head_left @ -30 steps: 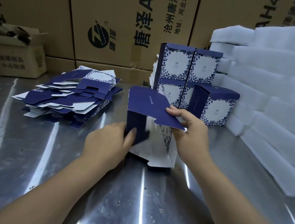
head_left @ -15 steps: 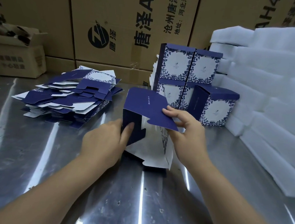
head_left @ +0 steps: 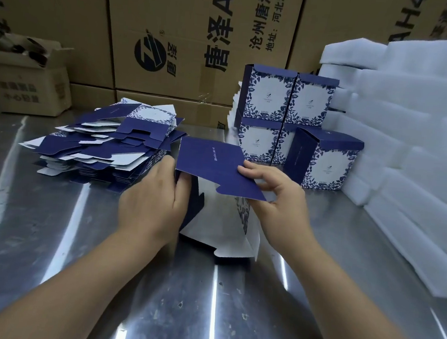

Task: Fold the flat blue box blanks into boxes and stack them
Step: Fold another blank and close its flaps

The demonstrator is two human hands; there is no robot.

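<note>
- The left hand [head_left: 152,201] wraps round the left wall of the half-folded blank [head_left: 217,228]. Its thumb lies along the near edge, and its fingers curl out of sight behind the dark blue panel.
- The right hand [head_left: 279,201] pinches the right end of the blank's dark blue lid flap [head_left: 212,163], with the thumb on top and the fingers underneath.
- The blank stands in the centre of the frame on the steel table [head_left: 205,303], directly between the two hands and touching both. Its white inside faces the camera, and its loose bottom flaps rest on the table at the near end.
- The lid flap's long axis runs across the frame, sloping from upper left down to lower right. It hangs over the open body and is not tucked in.
- I judge that closing the flap falls to the right hand, which holds the free end, while the left hand braces the wall.
- The stack of finished boxes [head_left: 272,98] stands in the upper right, just beyond the blank, with a single finished box [head_left: 328,162] in front of it. Both are nearer the right hand.
- The pile of flat blanks [head_left: 110,148] lies to the upper left, just beside the left hand's fingertips.
- White foam sheets [head_left: 423,132] fill the right edge of the frame, and brown cartons [head_left: 175,30] line the back.
</note>
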